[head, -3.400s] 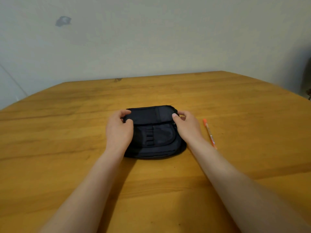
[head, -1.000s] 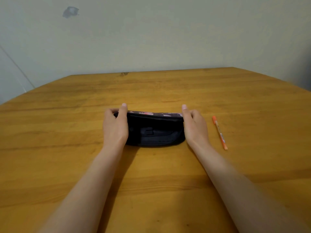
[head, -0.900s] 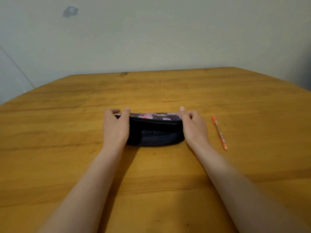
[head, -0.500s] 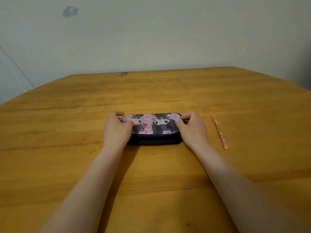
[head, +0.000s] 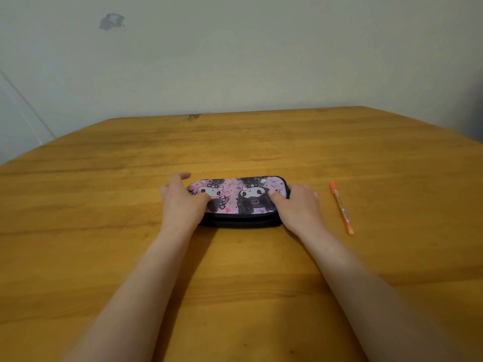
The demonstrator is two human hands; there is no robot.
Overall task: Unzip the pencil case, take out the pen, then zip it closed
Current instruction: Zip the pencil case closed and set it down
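A pencil case (head: 236, 198) lies flat near the middle of a wooden table (head: 235, 283), its pink-and-black cartoon lid facing up and its black side toward the camera. The lid lies folded down over the base; whether the zip along the near edge is drawn cannot be told. The left hand (head: 183, 202) rests on the case's left end, thumb laid across the printed top and fingers spread loosely around the far corner, a wide, slack grip that presses rather than pinches. The right hand (head: 300, 206) covers the right end, thumb on the lid and fingers curled over the corner; its grip is likewise loose, holding the case steady against the table. Both bare forearms reach in from the bottom of the view. An orange pen (head: 341, 208) lies on the table to the right of the case, well apart from it and just beyond the right hand, its cap pointing away from the person and its length running roughly toward the camera. A pale wall (head: 261, 61) stands behind the table, marked by a grey patch (head: 111, 21) at upper left.
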